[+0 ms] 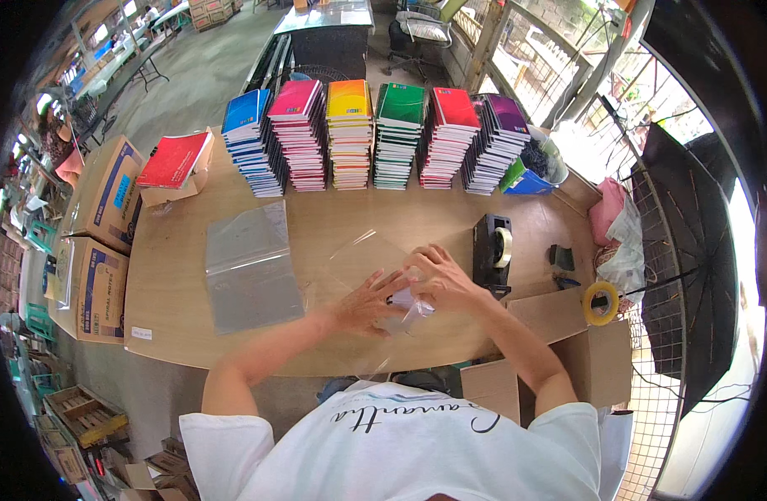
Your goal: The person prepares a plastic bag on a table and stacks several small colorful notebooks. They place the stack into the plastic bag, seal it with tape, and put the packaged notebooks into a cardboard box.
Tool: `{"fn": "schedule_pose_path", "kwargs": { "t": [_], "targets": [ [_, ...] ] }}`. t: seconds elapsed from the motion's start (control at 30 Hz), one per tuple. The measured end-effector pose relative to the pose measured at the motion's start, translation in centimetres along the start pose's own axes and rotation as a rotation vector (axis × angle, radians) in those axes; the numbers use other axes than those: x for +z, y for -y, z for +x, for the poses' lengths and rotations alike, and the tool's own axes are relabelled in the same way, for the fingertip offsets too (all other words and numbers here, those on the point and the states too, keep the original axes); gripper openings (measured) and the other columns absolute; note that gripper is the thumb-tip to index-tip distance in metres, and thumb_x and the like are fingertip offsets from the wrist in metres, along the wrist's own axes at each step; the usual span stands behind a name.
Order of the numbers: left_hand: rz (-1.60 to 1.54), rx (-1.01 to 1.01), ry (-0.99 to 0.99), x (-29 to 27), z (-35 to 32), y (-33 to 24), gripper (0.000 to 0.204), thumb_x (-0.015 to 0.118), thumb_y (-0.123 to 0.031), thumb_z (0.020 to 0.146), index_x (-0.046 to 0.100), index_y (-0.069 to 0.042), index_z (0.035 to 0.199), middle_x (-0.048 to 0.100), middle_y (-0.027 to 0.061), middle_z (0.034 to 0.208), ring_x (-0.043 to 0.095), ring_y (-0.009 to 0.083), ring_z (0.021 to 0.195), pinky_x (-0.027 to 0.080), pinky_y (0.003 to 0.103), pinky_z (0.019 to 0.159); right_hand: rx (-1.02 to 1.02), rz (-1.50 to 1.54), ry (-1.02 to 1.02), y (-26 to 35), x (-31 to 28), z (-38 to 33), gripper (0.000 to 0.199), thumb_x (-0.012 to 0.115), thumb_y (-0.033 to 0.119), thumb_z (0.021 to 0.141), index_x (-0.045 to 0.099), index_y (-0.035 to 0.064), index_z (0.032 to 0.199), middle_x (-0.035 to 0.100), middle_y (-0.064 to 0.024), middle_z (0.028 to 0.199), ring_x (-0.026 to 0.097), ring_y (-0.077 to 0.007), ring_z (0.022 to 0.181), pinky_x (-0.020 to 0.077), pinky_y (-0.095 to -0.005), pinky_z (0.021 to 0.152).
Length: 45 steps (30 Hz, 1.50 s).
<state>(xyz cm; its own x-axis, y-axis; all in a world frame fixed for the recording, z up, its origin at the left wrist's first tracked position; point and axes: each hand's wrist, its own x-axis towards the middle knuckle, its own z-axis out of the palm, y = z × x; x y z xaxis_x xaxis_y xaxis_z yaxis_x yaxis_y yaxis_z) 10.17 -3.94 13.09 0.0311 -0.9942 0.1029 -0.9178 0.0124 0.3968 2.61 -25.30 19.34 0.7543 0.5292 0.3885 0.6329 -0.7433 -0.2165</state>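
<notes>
Over the near middle of the table, my left hand (369, 304) lies with fingers stretched out on a clear plastic sheet (362, 250). My right hand (443, 282) is beside it, fingers bent and closed on the crumpled edge of the plastic. A small white piece (400, 299) shows between my hands; its kind cannot be made out. Left of my hands lies a flat pile of clear plastic covers (254, 275). A black tape dispenser (492, 255) with a roll of clear tape stands just right of my right hand.
Several tall stacks of spiral notebooks (350, 138) in different colours line the far side. A red notebook (176, 163) lies far left, near cardboard boxes (103, 280). A yellowish tape roll (600, 303), an open carton (596, 363) and a blue bin (534, 182) are at right.
</notes>
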Motion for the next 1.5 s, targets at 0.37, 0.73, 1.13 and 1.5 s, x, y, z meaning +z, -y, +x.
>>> {"fn": "schedule_pose_path", "kwargs": {
  "t": [0.37, 0.73, 1.13, 1.5],
  "targets": [
    [-0.379, -0.396, -0.710, 2.4, 0.4, -4.9, 0.028, 0.075, -0.023, 0.071, 0.066, -0.019, 0.098, 0.034, 0.0205, 0.135, 0.030, 0.0369, 0.131, 0.014, 0.062, 0.106, 0.750, 1.111, -0.196, -1.2, 8.5, -6.2, 0.099, 0.074, 0.003, 0.072, 0.012, 0.0166, 0.148, 0.057, -0.0083, 0.092, 0.055, -0.0167, 0.086, 0.0447, -0.0306, 0.081],
    [-0.926, -0.524, -0.754, 5.6, 3.0, -2.5, 0.036, 0.074, -0.007, 0.071, 0.052, -0.007, 0.100, 0.052, 0.0154, 0.112, 0.055, 0.0232, 0.098, 0.045, 0.035, 0.084, 0.884, 1.474, -1.133, 0.4, 3.5, -1.2, 0.039, 0.070, 0.000, 0.074, 0.058, 0.0034, 0.111, 0.061, -0.0038, 0.098, 0.057, -0.0151, 0.092, 0.0448, -0.0273, 0.081],
    [-0.882, -0.553, -0.882, 8.1, 3.9, -2.5, 0.032, 0.067, 0.004, 0.069, 0.061, -0.005, 0.099, 0.058, 0.0086, 0.103, 0.055, 0.0187, 0.094, 0.046, 0.031, 0.079, 0.531, 0.285, -0.427, 4.6, 7.2, -7.5, 0.025, 0.075, 0.008, 0.064, 0.072, 0.0158, 0.088, 0.063, -0.0013, 0.090, 0.055, -0.0245, 0.104, 0.0270, -0.0482, 0.107],
    [-0.952, -0.456, -0.974, 8.5, 4.6, -2.4, 0.021, 0.066, 0.013, 0.065, 0.067, -0.007, 0.073, 0.054, 0.0053, 0.098, 0.053, 0.0166, 0.097, 0.045, 0.028, 0.079, 1.676, 0.080, -0.624, -4.4, 0.8, -19.1, 0.020, 0.072, 0.020, 0.078, 0.068, 0.0010, 0.081, 0.067, -0.0123, 0.081, 0.060, -0.0240, 0.072, 0.0460, -0.0351, 0.069]
  ]
}}
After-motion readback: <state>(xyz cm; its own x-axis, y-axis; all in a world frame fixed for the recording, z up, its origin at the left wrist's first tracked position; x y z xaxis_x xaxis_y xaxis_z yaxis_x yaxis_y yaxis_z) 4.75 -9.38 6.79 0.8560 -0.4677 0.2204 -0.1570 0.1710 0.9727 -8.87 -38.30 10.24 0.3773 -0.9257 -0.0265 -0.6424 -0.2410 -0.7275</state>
